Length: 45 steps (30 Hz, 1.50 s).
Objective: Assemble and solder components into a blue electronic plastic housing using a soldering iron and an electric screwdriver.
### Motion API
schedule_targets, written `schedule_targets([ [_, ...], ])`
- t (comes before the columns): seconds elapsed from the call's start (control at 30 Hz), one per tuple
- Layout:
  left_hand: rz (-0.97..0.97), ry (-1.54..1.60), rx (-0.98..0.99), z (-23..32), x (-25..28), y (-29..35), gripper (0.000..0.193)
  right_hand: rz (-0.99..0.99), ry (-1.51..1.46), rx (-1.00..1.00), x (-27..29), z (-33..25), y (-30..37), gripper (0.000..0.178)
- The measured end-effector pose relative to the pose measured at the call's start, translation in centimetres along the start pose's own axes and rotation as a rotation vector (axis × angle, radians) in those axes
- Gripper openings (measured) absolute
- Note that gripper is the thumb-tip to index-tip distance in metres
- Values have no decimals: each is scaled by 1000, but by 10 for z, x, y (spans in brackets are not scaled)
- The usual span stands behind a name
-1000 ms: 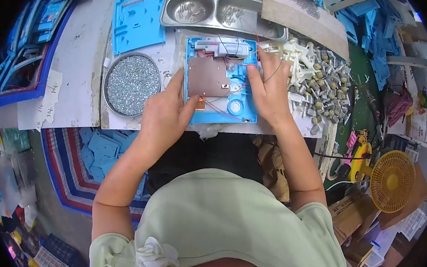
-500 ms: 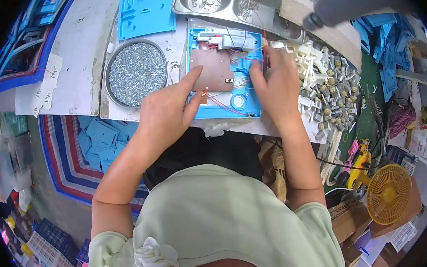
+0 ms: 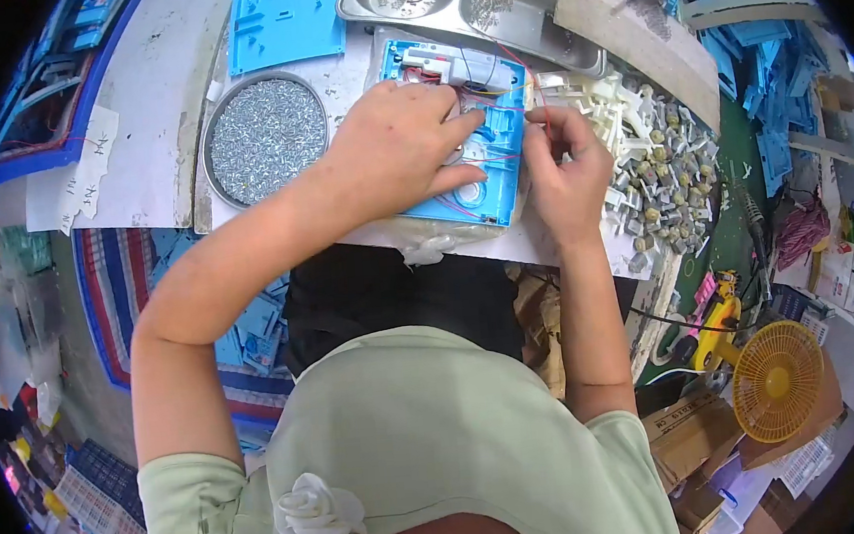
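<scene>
On a white worktable point(image 3: 148, 98), from the left: a round tray point(image 3: 208, 156) full of small metal pieces point(image 3: 269, 141); the left hand point(image 3: 393, 154), palm down, thumb and forefinger spread apart, over a blue casing point(image 3: 506, 142) lying open at the table's front edge; the right hand point(image 3: 570, 170), thumb and forefinger close together beside a red wire point(image 3: 540, 82), whether gripping it I cannot tell; then piled white plastic parts point(image 3: 620, 111) and, lower, a yellow fan point(image 3: 777, 380)

The white table point(image 3: 345, 81) bears a blue casing point(image 3: 505, 138), round bowl point(image 3: 208, 152) and metal tray point(image 3: 558, 42).
</scene>
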<state>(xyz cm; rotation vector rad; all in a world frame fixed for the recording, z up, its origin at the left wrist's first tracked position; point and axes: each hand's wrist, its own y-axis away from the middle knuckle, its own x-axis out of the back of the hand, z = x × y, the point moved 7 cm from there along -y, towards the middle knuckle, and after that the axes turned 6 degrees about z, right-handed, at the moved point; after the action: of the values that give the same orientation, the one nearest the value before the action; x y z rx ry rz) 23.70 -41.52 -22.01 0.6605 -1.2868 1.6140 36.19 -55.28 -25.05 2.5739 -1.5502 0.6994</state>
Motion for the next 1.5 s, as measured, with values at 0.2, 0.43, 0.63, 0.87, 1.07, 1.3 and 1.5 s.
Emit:
schedule_targets([
  [0.2, -213, 99, -229, -24, -6, -12, 51, -86, -379, -193, 28, -9, 39, 12],
  [0.43, -72, 246, -241, 16, 20, 4, 51, -314, -89, 141, 30, -58, 99, 7],
  [0.63, -84, 245, -196, 56, 11, 57, 46, -304, -334, -12, 5, -64, 68, 39],
  [0.87, 231, 159, 244, 8, 46, 95, 26, -341, 510, 681, -36, -80, 72, 49],
  [1.07, 22, 160, 382, 21, 24, 128, 11, -324, 449, 722, -71, -88, 84, 35],
  [1.3, -195, 455, 299, 38, 36, 121, 21, -295, 437, 705, -80, -86, 89, 33],
  [1.5, 109, 378, 238, -10, 30, 96, 21, -503, 386, 678, -58, -92, 74, 39],
])
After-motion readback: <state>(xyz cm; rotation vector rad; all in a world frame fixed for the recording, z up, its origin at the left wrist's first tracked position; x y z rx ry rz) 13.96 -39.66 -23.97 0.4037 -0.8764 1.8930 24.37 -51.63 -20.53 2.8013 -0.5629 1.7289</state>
